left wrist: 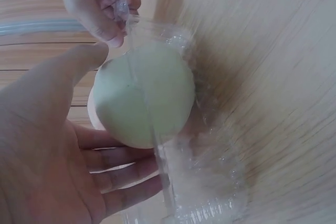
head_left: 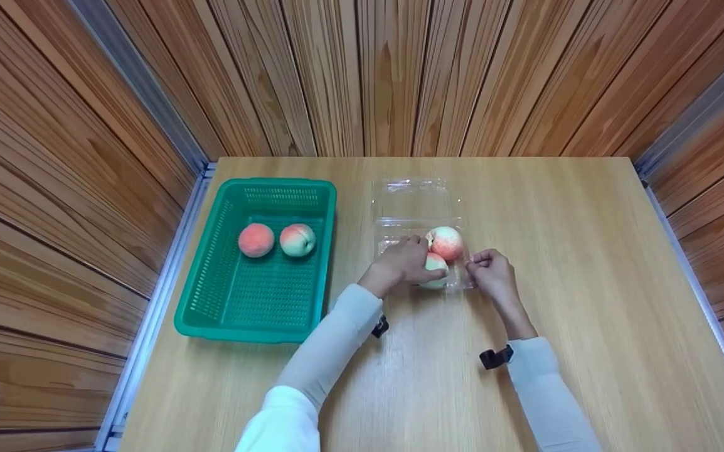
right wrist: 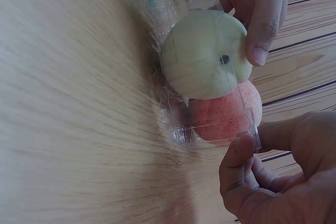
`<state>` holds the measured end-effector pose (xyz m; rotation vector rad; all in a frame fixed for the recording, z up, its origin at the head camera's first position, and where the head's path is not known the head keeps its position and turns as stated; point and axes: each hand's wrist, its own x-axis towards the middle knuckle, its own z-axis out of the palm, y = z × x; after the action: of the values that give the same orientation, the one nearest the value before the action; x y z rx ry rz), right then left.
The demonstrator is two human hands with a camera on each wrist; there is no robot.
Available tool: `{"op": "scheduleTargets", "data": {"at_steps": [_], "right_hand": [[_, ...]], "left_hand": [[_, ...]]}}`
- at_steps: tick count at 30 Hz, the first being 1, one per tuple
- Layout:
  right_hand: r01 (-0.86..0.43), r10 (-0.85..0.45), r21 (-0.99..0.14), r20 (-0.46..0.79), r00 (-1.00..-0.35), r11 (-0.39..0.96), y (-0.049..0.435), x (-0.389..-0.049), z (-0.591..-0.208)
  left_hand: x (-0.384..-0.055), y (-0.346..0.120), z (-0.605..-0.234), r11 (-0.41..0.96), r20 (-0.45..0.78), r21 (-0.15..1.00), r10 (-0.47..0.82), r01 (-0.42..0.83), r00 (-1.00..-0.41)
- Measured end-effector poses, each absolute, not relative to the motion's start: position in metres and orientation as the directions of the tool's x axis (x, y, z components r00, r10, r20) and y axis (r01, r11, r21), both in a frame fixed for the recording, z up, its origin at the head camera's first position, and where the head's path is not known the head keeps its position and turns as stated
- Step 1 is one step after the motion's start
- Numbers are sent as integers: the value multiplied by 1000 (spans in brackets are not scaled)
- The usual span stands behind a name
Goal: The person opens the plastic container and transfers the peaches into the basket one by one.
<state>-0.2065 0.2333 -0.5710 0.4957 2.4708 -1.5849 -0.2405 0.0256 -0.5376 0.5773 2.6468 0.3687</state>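
A clear plastic clamshell box point(head_left: 413, 204) lies unfolded on the table, its lid half toward the back. In its near half sit a pink-and-cream peach point(head_left: 447, 243) and, closer to the person, a pale green peach point(right wrist: 199, 53). My left hand point(head_left: 404, 260) grips the pale green peach, thumb on one side and fingers behind it, as the left wrist view shows. At the box's right edge, my right hand point(head_left: 494, 274) pinches the thin plastic rim point(right wrist: 252, 135) between thumb and fingertip.
Left of the box stands a green plastic basket point(head_left: 332, 245) with two more peaches, a pink one point(head_left: 256, 240) and a red-and-cream one point(head_left: 298, 240). Wood-panelled walls point(head_left: 393, 81) rise behind the wooden table point(head_left: 563, 251) and on both sides.
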Motion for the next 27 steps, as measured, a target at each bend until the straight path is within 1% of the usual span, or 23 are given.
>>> {"op": "scheduleTargets", "data": {"at_steps": [5, 16, 21, 27], "right_hand": [[340, 192, -852, -285, -939, 398, 234, -206, -573], [356, 199, -852, -300, -933, 384, 233, -206, -573], [352, 202, -852, -294, -934, 388, 233, -205, -574], [354, 195, -859, -301, -933, 369, 233, -206, -572]], "left_hand": [[-238, 30, -541, 897, -344, 297, 420, 327, -840], [-237, 37, -549, 897, -365, 313, 416, 312, -833], [-238, 37, -551, 893, -367, 344, 412, 290, -834], [-238, 35, -550, 875, -370, 414, 415, 252, -832]]}}
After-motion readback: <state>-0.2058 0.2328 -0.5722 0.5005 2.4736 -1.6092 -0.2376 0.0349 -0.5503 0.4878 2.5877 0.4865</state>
